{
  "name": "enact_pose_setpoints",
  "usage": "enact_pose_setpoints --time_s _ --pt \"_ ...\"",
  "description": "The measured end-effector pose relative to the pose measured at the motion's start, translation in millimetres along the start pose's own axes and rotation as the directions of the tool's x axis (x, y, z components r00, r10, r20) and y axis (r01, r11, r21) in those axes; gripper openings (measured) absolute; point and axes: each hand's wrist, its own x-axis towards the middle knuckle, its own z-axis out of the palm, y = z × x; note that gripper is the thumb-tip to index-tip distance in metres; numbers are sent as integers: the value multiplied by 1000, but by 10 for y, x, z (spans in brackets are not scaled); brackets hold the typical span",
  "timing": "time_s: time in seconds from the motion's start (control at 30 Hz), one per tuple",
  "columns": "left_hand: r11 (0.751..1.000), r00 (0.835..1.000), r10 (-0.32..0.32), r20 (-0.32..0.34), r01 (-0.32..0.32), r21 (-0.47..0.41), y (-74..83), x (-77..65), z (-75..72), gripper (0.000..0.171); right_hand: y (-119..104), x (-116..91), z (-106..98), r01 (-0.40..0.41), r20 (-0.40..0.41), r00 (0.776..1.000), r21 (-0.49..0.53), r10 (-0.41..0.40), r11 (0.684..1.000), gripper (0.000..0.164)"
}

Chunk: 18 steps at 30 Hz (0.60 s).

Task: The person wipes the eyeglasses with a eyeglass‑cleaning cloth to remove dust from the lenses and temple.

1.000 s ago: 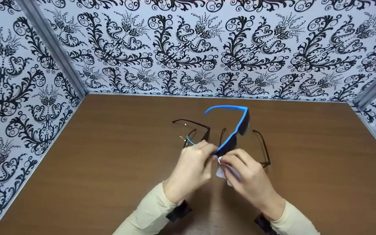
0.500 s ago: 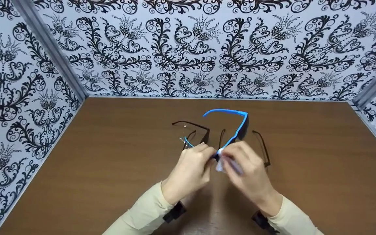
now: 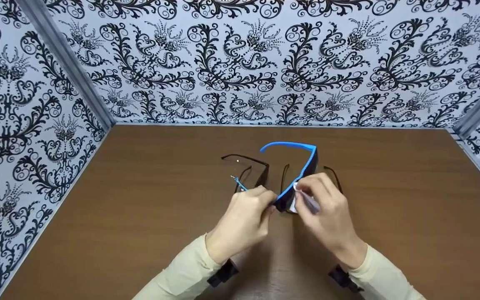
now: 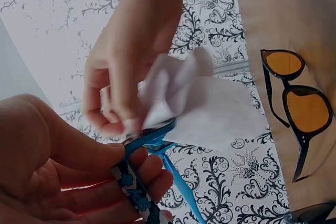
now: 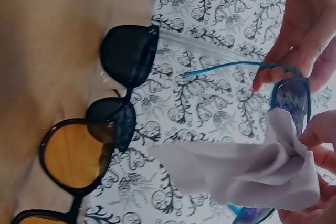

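Blue-framed sunglasses (image 3: 309,162) are held up over the table, tilted, one temple reaching toward the back. My left hand (image 3: 240,223) pinches them at the near hinge, thumb on the frame in the left wrist view, where the gripped temple (image 4: 137,195) shows a dark and white pattern. My right hand (image 3: 329,214) pinches a pale cleaning cloth (image 5: 236,174) against a dark lens. The cloth hangs loosely and hides much of the sunglasses in the right wrist view. Fingers cover part of the near lens in the head view.
Black glasses with amber lenses (image 4: 308,109) lie on the brown table (image 3: 148,200), partly behind my right hand. Black sunglasses with dark lenses (image 5: 126,56) lie to the left, partly behind my left hand. Patterned walls (image 3: 240,62) bound the back and sides.
My right hand has moved the cloth up and rightward along the lens, away from the near hinge. My left hand keeps its grip; the blue sunglasses have dipped slightly.
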Motion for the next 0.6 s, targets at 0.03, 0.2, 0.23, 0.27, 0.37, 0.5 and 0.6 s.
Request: enact_pose_setpoints --time_s 0.03,0.2,0.23,0.27,0.37,0.5,0.6 --pt "1000 1000 4 -2 -4 0 6 4 14 16 -13 7 5 31 -3 1000 4 -31 1000 13" --pt "1000 999 5 -44 -6 -22 13 24 59 17 -66 -31 69 234 41 971 -8 -234 972 11" --pt "1000 999 2 -50 -3 -29 11 24 61 18 -65 -48 77 261 53 964 -13 -260 965 12" --pt "999 998 -2 -56 1 -33 7 22 61 18 -57 -66 80 280 63 958 -20 -279 960 14" --pt "999 998 -17 -66 14 -40 -6 8 50 17 0 -109 48 266 85 961 -27 -263 964 10" --pt "998 997 -34 -63 31 -48 -32 -13 22 15 107 -128 -53 126 80 989 5 -126 992 12" --pt "997 998 -49 -42 47 -63 -49 -33 3 15 173 -121 -125 53 58 997 37 -55 998 11"
